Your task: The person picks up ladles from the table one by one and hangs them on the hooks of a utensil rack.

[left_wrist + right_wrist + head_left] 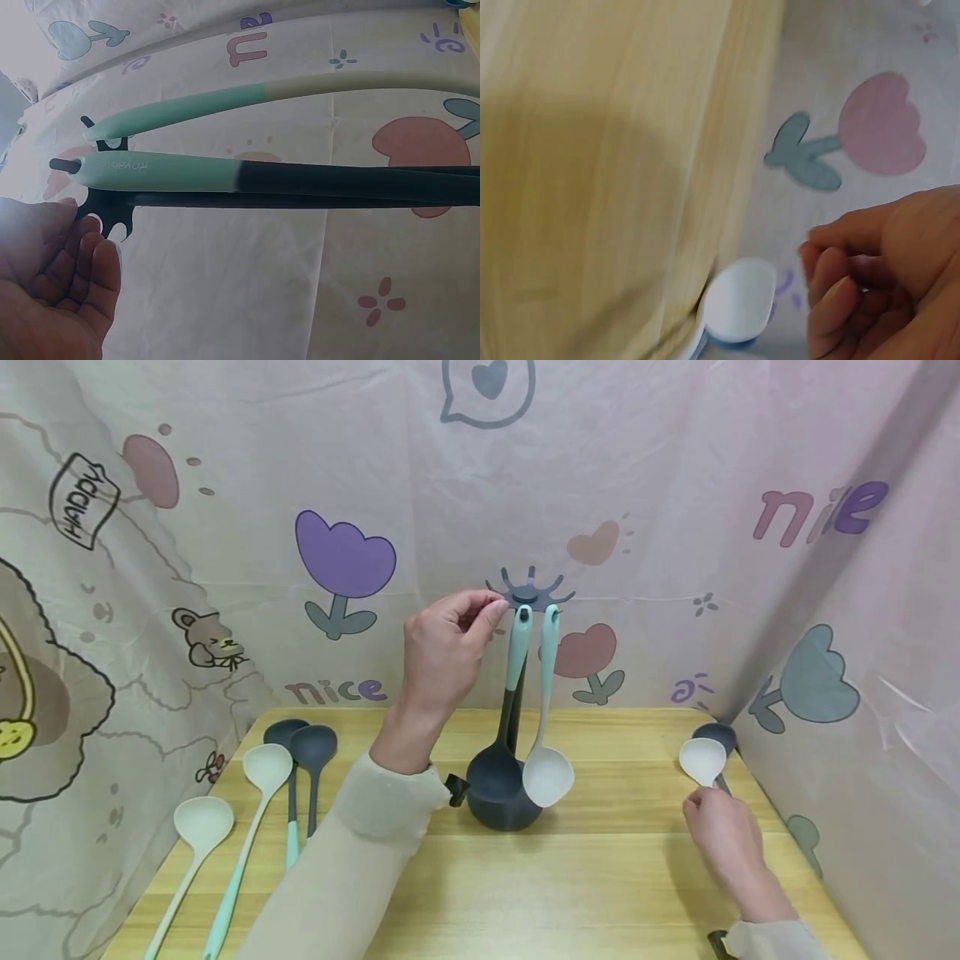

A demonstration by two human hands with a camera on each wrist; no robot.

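A dark utensil rack (531, 597) with a ring of hooks stands mid-table on a round dark base (504, 814). My left hand (444, 652) pinches one of its hooks between thumb and index finger, seen closer in the left wrist view (64, 270). From the rack hang a dark ladle (495, 772) with a mint handle and a white ladle (548, 777). At the right, my right hand (726, 839) hovers near a white spoon-like utensil (702, 760), its fingers loosely curled. The right wrist view shows that hand (885, 277) holding nothing, apart from the white utensil's bowl (741, 300).
Two white ladles (204, 822) and two dark utensils (313, 747) with mint handles lie at the table's left. A dark utensil (715, 737) lies partly under the white one at the right. A printed curtain (420, 468) surrounds the wooden table (600, 877).
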